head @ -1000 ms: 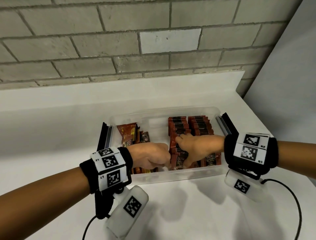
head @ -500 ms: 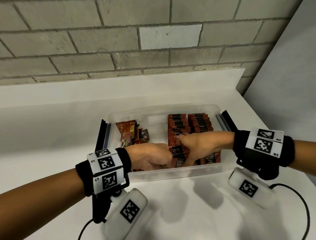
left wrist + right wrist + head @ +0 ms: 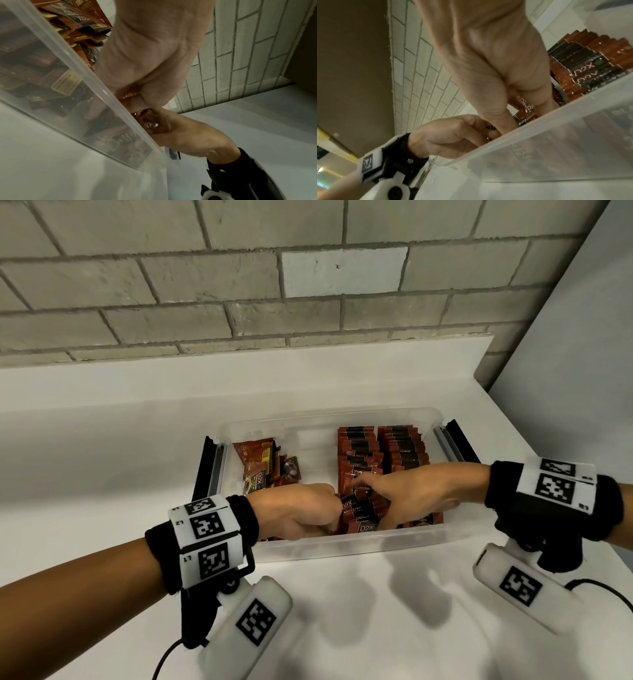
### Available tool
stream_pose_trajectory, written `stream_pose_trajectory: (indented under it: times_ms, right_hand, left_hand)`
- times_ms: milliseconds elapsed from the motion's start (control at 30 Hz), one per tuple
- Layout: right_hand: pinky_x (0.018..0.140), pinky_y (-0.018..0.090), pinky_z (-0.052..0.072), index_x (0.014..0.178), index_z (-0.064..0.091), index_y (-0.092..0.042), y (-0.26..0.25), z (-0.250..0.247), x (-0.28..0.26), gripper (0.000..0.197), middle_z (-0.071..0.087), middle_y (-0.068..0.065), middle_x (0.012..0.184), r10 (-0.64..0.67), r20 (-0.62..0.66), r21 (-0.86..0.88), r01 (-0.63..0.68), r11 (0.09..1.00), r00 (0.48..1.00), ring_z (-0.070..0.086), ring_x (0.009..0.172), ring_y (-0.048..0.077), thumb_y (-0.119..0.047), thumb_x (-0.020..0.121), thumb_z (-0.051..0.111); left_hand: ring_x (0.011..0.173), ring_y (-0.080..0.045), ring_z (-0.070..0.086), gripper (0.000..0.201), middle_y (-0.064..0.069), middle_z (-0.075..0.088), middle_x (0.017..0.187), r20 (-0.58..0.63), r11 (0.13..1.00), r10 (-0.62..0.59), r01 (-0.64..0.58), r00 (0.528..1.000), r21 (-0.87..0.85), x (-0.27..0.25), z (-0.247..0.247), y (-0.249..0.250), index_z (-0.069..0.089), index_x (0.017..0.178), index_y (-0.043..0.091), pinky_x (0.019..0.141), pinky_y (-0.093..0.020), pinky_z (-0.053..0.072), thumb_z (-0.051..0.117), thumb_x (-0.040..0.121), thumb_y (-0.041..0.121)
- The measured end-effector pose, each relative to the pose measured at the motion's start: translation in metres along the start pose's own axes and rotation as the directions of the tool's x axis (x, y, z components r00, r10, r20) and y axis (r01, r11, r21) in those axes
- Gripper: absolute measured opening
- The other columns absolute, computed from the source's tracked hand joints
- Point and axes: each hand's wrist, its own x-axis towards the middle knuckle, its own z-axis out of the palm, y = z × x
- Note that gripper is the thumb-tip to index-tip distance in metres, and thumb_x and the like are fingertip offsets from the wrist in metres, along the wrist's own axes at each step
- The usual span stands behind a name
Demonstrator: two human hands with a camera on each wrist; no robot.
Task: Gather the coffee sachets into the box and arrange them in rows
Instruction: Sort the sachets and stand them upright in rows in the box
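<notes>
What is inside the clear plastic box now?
The box holds two neat sachet rows at right and loose sachets at left. Both hands, left hand and right hand, cover the near middle.

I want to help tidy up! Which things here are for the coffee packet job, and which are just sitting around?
For the job:
- clear box
- neat rows of sachets
- loose sachets
- left hand, gripping sachets
- right hand, fingers on the rows

Just there:
- white counter
- brick wall
- black lid clips on the box ends
</notes>
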Motion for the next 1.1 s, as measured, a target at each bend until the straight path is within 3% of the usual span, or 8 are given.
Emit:
stream_pose_trajectory:
  times_ms: [133, 233, 400, 567, 700, 800, 900, 1100]
  right_hand:
    - [0.088, 0.025, 0.054, 0.149, -0.001, -0.019, 0.007, -0.002, 0.001, 0.094, 0.053, 0.015, 0.131, 0.029, 0.015, 0.238, -0.032, 0.971, 0.999, 0.063, 0.107, 0.021, -0.002, 0.085, 0.066]
    - [0.089, 0.024, 0.054, 0.143, 0.023, -0.002, 0.010, -0.003, 0.004, 0.070, 0.059, 0.018, 0.126, 0.027, 0.063, 0.363, -0.048, 0.931, 0.998, 0.065, 0.106, 0.020, 0.005, 0.086, 0.062]
    - [0.096, 0.029, 0.051, 0.125, 0.050, 0.008, 0.016, -0.005, 0.011, 0.042, 0.064, 0.017, 0.120, 0.024, 0.057, 0.277, -0.039, 0.960, 0.998, 0.065, 0.107, 0.019, -0.003, 0.086, 0.064]
    - [0.095, 0.024, 0.050, 0.124, 0.056, 0.002, 0.016, -0.006, 0.008, 0.037, 0.068, 0.009, 0.116, -0.014, 0.047, 0.227, 0.003, 0.974, 0.999, 0.066, 0.105, 0.015, -0.004, 0.088, 0.063]
    - [0.079, 0.018, 0.050, 0.122, 0.056, -0.009, 0.005, -0.007, -0.004, 0.042, 0.065, 0.003, 0.112, -0.016, -0.048, -0.128, 0.009, 0.992, 0.999, 0.062, 0.092, 0.009, -0.028, 0.086, 0.067]
    - [0.090, 0.029, 0.048, 0.140, 0.030, -0.012, 0.000, -0.009, -0.006, 0.085, 0.041, 0.006, 0.130, -0.076, -0.183, -0.481, -0.021, 0.877, 0.980, 0.046, 0.111, 0.017, -0.048, 0.075, 0.072]
    - [0.094, 0.032, 0.043, 0.140, 0.028, -0.016, -0.008, -0.010, -0.004, 0.085, 0.032, 0.003, 0.129, -0.131, -0.149, -0.580, 0.021, 0.814, 0.980, 0.029, 0.113, 0.014, -0.049, 0.075, 0.073]
    - [0.085, 0.033, 0.048, 0.134, 0.036, -0.019, -0.010, -0.013, 0.008, 0.076, 0.041, 0.006, 0.118, -0.070, -0.059, -0.605, 0.021, 0.796, 0.996, 0.044, 0.113, 0.024, -0.051, 0.075, 0.071]
  left_hand:
    - [0.116, -0.031, 0.057, 0.038, -0.019, 0.058, 0.108, -0.017, 0.997, 0.029, -0.030, 0.999, -0.074, -0.001, 0.003, 0.001, 0.051, 0.087, 0.009, 0.101, -0.040, 0.046, 0.031, 0.082, -0.022]
    - [0.122, -0.034, 0.052, 0.041, -0.019, 0.058, 0.122, -0.033, 0.994, 0.037, -0.040, 0.999, -0.097, 0.001, 0.005, 0.001, 0.048, 0.085, 0.014, 0.102, -0.042, 0.045, 0.030, 0.078, -0.023]
    - [0.124, -0.033, 0.050, 0.057, -0.024, 0.053, 0.130, 0.006, 0.999, 0.011, -0.011, 1.000, -0.054, -0.001, 0.005, 0.002, 0.053, 0.121, -0.003, 0.103, -0.042, 0.045, 0.034, 0.070, -0.019]
    - [0.094, -0.019, 0.057, 0.042, -0.010, 0.059, 0.092, -0.004, 0.998, 0.038, -0.038, 0.999, -0.053, -0.002, 0.007, 0.004, 0.054, 0.087, 0.008, 0.089, -0.027, 0.048, 0.026, 0.082, -0.023]
    - [0.104, -0.020, 0.054, 0.046, -0.008, 0.058, 0.095, 0.000, 0.998, 0.044, -0.044, 0.999, -0.050, -0.004, 0.010, 0.004, 0.052, 0.087, 0.014, 0.092, -0.025, 0.046, 0.025, 0.082, -0.024]
    - [0.093, -0.018, 0.056, 0.046, -0.007, 0.058, 0.086, 0.007, 0.997, 0.045, -0.044, 0.999, -0.058, -0.006, 0.011, 0.006, 0.052, 0.083, 0.013, 0.087, -0.024, 0.048, 0.025, 0.082, -0.024]
    - [0.091, -0.020, 0.057, 0.045, -0.009, 0.057, 0.085, 0.015, 0.997, 0.038, -0.037, 0.999, -0.062, -0.005, 0.013, 0.007, 0.053, 0.083, 0.011, 0.091, -0.029, 0.048, 0.025, 0.082, -0.025]
    - [0.106, -0.027, 0.054, 0.037, -0.019, 0.057, 0.111, 0.007, 1.000, 0.010, -0.010, 1.000, 0.002, 0.002, 0.011, 0.005, 0.054, 0.094, 0.006, 0.098, -0.034, 0.044, 0.031, 0.081, -0.020]
